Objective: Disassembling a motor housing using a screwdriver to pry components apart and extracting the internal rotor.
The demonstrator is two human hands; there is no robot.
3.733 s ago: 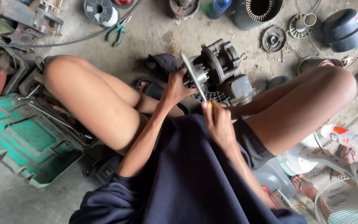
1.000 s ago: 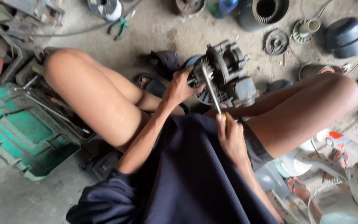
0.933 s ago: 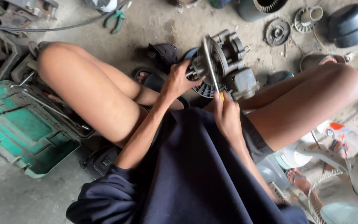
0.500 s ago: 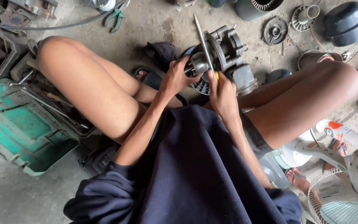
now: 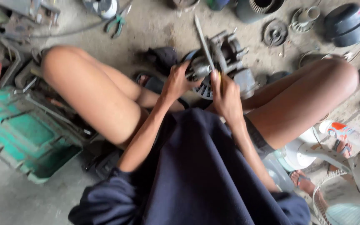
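Note:
I sit on the concrete floor with my knees apart and a grey metal fan motor [image 5: 230,54] between them. My left hand [image 5: 176,81] grips the motor's near side at its round hub. My right hand [image 5: 226,93] holds a long screwdriver [image 5: 203,39] by its yellow handle. The thin shaft points up and away, across the motor's body. Both hands are close together, just in front of my dark blue shirt.
A green plastic toolbox [image 5: 21,133] lies open at my left. Pliers [image 5: 115,23] and round motor parts [image 5: 276,31] litter the floor beyond. A black cap [image 5: 344,25] sits far right. White fan parts and a wire guard [image 5: 342,196] lie at lower right, near another person's sandalled feet.
My right hand has moved up from my lap to the motor, swinging the screwdriver from pointing down-right to pointing up across the motor. My left hand stays on the motor.

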